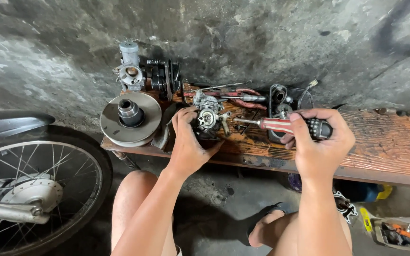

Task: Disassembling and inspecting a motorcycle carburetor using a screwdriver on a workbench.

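On the wooden bench (380, 142) by the concrete wall, a small metal carburetor (209, 118) is gripped by the left hand (186, 142), whose fingers are wrapped around its left side so that it is kept steady and its round face is turned toward the tool. A screwdriver (281, 125) with a red and white striped handle is clenched in the right hand (321, 142), and it is held almost level, so its tip is brought against the right side of the carburetor. Just beside the left hand a round metal pulley disc (130, 118) is laid flat, and a second carburetor (130, 71) is stood behind it.
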